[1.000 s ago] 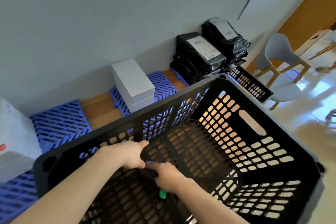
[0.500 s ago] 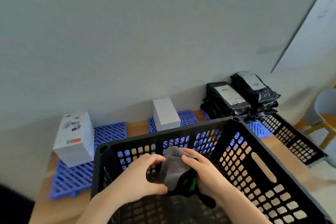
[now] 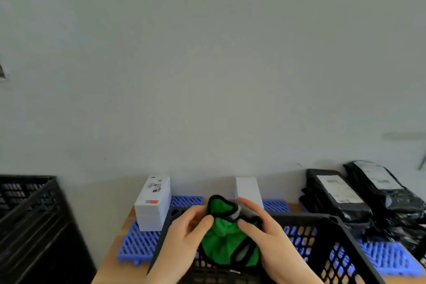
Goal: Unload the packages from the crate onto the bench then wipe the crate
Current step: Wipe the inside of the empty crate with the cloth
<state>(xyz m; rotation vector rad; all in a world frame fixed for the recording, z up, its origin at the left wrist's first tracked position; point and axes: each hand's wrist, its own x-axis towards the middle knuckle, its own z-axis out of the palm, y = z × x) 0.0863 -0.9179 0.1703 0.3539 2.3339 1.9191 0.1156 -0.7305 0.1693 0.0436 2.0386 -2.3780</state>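
Head: cloth [image 3: 223, 241] between left hand [image 3: 182, 245], right hand [image 3: 273, 243]

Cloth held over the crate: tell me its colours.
The cloth is bright green with black edging and a grey patch; head view.

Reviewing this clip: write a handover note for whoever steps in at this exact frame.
Hands: left grip and right grip both hold the green cloth, bunched, above the black crate.
Things: a printed white box, a plain white box and black bagged packages sit on blue mats on the bench, behind the crate.
Done: unloading looks finished; no package shows in the visible part of the crate.
Left: wipe the crate; how much is wiped cannot be told.
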